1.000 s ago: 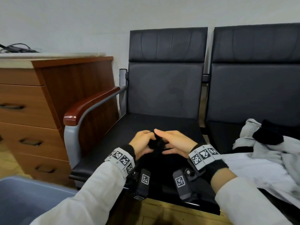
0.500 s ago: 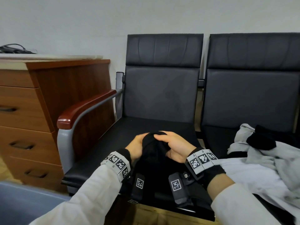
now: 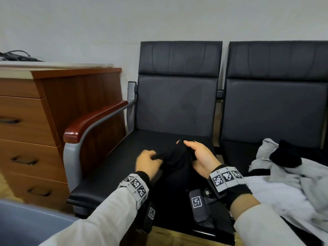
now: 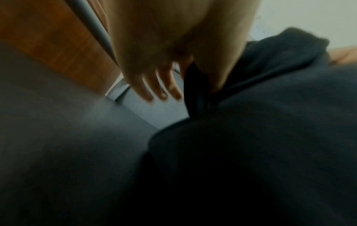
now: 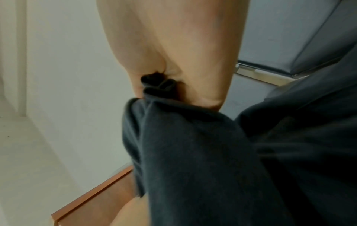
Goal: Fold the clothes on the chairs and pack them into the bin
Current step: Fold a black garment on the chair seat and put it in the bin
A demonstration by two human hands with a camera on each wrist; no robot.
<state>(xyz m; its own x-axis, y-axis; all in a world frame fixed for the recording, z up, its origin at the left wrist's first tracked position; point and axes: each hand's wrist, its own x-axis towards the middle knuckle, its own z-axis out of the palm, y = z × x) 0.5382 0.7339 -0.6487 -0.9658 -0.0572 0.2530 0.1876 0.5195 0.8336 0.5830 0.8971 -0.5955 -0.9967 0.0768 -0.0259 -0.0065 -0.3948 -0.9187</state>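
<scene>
A black garment point(image 3: 174, 158) hangs bunched between my two hands above the left chair's seat point(image 3: 124, 157). My left hand point(image 3: 155, 157) pinches a fold of it between thumb and a finger, while the other fingers point(image 4: 160, 91) stick out straight. My right hand point(image 3: 186, 145) is a little higher and to the right, gripping a gathered edge of the garment point(image 5: 158, 85). The rest of the dark cloth point(image 5: 203, 152) drapes down toward me. The grey bin point(image 3: 26, 224) shows at the lower left.
A heap of grey and white clothes point(image 3: 287, 185) with a black piece point(image 3: 285, 157) on top lies on the right chair. The left chair has a red-brown armrest point(image 3: 92, 121). A wooden drawer cabinet point(image 3: 32, 132) stands beside it, with cables on its top.
My hands, close together around the bunched cloth before, have drawn apart. The left hand slid left and lower along the garment; the right hand holds its edge higher.
</scene>
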